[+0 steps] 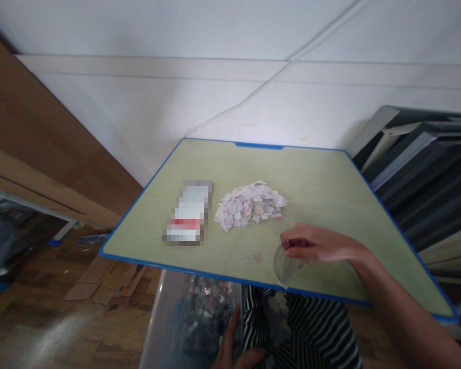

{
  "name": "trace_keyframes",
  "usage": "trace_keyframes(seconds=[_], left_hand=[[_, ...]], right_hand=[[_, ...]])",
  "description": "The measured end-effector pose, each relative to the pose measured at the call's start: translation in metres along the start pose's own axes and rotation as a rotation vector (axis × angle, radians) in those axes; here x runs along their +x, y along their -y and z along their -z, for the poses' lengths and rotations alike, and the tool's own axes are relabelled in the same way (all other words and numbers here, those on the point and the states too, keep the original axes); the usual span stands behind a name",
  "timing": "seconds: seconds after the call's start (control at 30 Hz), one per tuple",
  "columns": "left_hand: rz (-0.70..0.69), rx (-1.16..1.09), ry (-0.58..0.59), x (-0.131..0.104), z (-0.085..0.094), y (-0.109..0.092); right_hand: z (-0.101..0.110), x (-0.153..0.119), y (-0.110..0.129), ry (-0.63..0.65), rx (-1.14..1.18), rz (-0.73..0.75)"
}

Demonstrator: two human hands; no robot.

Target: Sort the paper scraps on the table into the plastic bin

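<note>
Right hand (318, 242) pinches a clear curved piece (281, 265) at the near table edge (230, 279), apart from scraps (251, 203); left hand (228, 350), grip unclear.

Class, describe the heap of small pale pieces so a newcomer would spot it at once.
Find the pale green tabletop edged in blue. Near its middle, right of a pixelated oblong and beyond the right hand, lies the heap: many loose, overlapping pieces, unlike the single oblong.
</note>
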State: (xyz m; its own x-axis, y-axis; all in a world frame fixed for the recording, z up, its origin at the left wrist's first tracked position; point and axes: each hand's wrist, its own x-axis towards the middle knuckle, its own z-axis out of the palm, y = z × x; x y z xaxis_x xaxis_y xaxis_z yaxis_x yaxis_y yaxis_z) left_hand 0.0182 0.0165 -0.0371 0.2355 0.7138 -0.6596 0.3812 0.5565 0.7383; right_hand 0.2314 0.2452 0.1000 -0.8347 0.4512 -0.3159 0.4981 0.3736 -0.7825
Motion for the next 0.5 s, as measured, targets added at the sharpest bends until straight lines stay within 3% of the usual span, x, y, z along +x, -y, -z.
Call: trace_keyframes(seconds=[0.1, 0.3, 0.5], left_hand=[[0.056, -0.005, -0.003, 0.002, 0.000, -0.001], [-0.007, 0.021, -0.016, -0.005, 0.007, -0.013], [-0.026, 0.007, -0.007, -0.010, 0.010, -0.018]], right_hand=[[0.000, 0.000, 0.001, 0.004, 0.025, 0.008], [-0.001, 0.002, 0.001, 0.130, 0.063, 0.056], [0.000, 0.000, -0.001, 0.033, 0.092, 0.000]])
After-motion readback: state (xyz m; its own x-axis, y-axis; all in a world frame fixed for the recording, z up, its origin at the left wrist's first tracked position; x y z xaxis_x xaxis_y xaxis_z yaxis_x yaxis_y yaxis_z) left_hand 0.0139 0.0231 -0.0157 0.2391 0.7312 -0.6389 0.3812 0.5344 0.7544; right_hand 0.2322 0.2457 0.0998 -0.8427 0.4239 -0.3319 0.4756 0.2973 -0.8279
